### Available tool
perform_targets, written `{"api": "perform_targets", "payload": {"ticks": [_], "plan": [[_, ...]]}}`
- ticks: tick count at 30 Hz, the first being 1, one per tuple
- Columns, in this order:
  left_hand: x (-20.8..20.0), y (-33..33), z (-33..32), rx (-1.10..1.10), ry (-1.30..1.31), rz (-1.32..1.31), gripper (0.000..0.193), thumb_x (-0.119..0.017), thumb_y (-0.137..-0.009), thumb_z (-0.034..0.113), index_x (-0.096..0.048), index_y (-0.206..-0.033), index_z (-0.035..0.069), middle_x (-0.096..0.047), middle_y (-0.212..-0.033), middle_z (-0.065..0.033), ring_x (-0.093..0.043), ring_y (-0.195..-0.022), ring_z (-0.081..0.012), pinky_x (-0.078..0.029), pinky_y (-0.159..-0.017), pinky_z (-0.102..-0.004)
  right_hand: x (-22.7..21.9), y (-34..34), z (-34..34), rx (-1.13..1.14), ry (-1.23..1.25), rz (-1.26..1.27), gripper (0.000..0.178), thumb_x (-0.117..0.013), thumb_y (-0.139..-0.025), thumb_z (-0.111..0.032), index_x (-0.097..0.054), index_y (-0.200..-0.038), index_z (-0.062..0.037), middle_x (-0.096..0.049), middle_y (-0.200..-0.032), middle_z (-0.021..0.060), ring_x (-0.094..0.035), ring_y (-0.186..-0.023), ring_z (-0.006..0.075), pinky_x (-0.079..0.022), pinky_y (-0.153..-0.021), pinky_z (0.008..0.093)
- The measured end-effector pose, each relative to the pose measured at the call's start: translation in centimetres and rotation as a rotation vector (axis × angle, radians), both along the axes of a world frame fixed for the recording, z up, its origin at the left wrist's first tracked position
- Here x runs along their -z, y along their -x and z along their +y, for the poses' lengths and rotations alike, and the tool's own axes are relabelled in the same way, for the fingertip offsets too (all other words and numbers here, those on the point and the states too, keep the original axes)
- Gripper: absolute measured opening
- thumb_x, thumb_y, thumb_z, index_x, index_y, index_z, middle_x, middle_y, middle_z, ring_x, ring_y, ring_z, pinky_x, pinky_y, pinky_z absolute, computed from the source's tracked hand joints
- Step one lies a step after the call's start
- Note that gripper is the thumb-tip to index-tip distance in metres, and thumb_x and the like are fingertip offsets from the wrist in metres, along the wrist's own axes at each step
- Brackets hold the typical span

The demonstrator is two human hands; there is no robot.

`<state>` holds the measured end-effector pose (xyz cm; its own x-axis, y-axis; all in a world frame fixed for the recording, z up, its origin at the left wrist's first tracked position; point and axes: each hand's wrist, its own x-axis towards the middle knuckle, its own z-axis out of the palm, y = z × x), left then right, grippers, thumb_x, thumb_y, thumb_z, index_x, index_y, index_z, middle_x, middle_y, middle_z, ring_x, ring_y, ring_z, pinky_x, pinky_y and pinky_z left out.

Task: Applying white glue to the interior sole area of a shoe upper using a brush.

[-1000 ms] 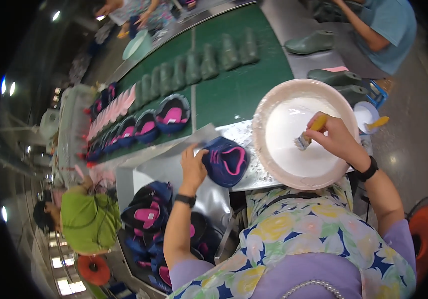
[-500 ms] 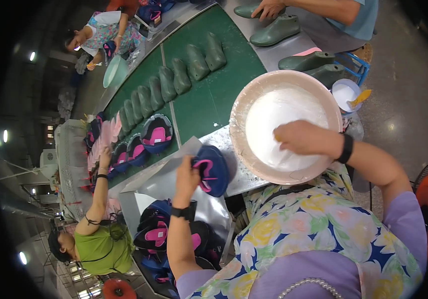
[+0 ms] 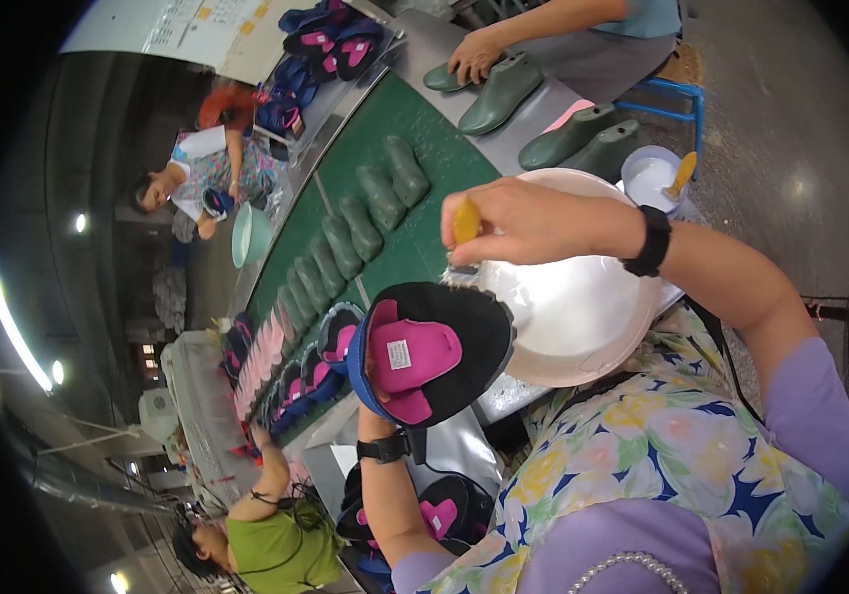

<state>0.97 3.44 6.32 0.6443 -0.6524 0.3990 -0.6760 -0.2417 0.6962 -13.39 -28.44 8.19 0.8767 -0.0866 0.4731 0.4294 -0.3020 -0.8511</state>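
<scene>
My left hand [image 3: 375, 424] grips a shoe upper [image 3: 489, 346], blue outside and black inside with a bright pink tongue piece and a white label. The upper hides most of those fingers. Its opening faces up, tilted toward me, just left of the basin. In my right hand [image 3: 528, 220] is a brush [image 3: 465, 222] with a yellow handle, fingers closed round it. The whitish bristles are at the upper's far rim; whether they touch cannot be made out. Beside both hands stands a wide pink basin [image 3: 642, 312] of white liquid, partly hidden by my right forearm.
A row of dark green shoe lasts [image 3: 342, 247] lines the green conveyor belt [image 3: 444, 148], with more uppers [image 3: 337, 337] nearby. A small pot [image 3: 650, 178] holds another yellow-handled brush. A co-worker's hand [image 3: 476, 54] rests on a last at the far side. Uppers [image 3: 444, 510] fill a bin below my left arm.
My right hand has come up out of the basin and moved left with the brush. My left hand has turned the upper opening-up and brought it closer to the basin.
</scene>
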Motion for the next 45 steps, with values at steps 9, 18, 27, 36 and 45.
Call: {"api": "perform_targets", "payload": {"ticks": [9,18,27,36,45], "plan": [[2.8,2.5,-4.9,-0.046,0.163,-0.176,0.055,-0.072,-0.085,0.012,-0.050,-0.135,0.004,-0.059,-0.131,-0.0129,-0.060,-0.117,-0.0222,-0.048,-0.103,-0.0364,2.0,0.9,-0.2,0.383,0.046,0.167,0.032,-0.073,-0.084,-0.025,-0.060,-0.088,0.0033,-0.067,-0.077,0.0200,-0.066,-0.074,0.0392,-0.051,-0.069,0.0423],[4.6,3.1,-9.0,-0.144,0.318,-0.337,0.058,-0.072,-0.086,0.013,-0.048,-0.137,0.003,-0.057,-0.134,-0.0129,-0.059,-0.119,-0.0231,-0.047,-0.105,-0.0363,5.2,1.6,3.2,0.354,-0.448,0.299,0.034,-0.074,-0.088,-0.027,-0.066,-0.093,0.0051,-0.069,-0.071,0.0112,-0.066,-0.058,0.0139,-0.050,-0.052,0.0275],[1.8,0.4,-6.2,-0.227,0.070,-0.443,0.057,-0.068,-0.093,0.024,-0.047,-0.141,0.002,-0.061,-0.130,-0.0149,-0.061,-0.117,-0.0269,-0.049,-0.104,-0.0402,4.8,2.5,3.6,0.218,-0.568,0.230,0.030,-0.076,-0.088,-0.022,-0.064,-0.095,0.0039,-0.071,-0.078,0.0116,-0.069,-0.069,0.0159,-0.052,-0.062,0.0275],[6.2,-0.3,-2.4,0.201,-0.084,0.860,0.058,-0.056,-0.100,0.046,-0.052,-0.138,0.003,-0.062,-0.133,-0.0148,-0.060,-0.122,-0.0262,-0.051,-0.104,-0.0407,2.0,0.9,3.8,0.019,0.054,-0.567,0.016,-0.073,-0.087,-0.012,-0.063,-0.097,-0.0056,-0.067,-0.098,0.0092,-0.068,-0.091,0.0253,-0.055,-0.077,0.0352],[3.4,1.1,-3.0,0.191,-0.029,0.928,0.056,-0.054,-0.101,0.044,-0.052,-0.139,0.003,-0.062,-0.133,-0.0151,-0.060,-0.123,-0.0268,-0.051,-0.105,-0.0410,4.2,-2.1,2.0,0.030,0.309,-0.430,0.017,-0.067,-0.089,-0.019,-0.057,-0.092,-0.0055,-0.063,-0.089,0.0106,-0.065,-0.085,0.0299,-0.053,-0.074,0.0400]]}}
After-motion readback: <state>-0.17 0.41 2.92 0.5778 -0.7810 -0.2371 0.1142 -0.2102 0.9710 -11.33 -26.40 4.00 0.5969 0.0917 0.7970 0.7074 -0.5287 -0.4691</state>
